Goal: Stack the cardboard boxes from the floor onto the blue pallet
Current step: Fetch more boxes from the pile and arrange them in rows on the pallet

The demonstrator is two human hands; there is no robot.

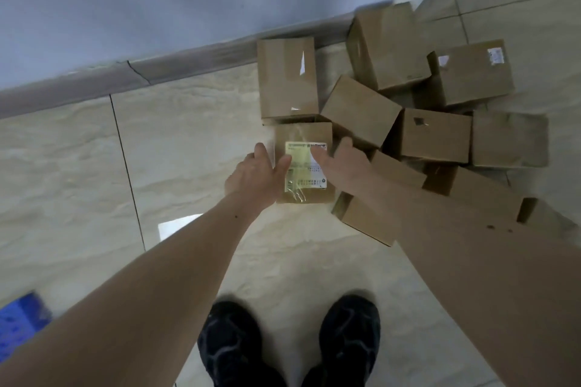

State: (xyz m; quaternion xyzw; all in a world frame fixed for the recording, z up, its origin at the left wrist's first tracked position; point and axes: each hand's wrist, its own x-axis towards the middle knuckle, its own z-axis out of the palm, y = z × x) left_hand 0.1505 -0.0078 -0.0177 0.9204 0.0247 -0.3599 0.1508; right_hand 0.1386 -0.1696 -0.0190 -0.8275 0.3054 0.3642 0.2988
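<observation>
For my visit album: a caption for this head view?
Both hands, left hand and right hand, reach for a labelled cardboard box on the floor.

Matt brown cardboard boxes (361,110), one with a glossy yellowish paper label (303,166), lie on polished, reflective floor tiles (195,141).

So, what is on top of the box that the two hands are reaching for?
On the box lies a yellowish label under clear tape. The left hand and right hand cover its side edges. What lies under the box cannot be seen.
</observation>
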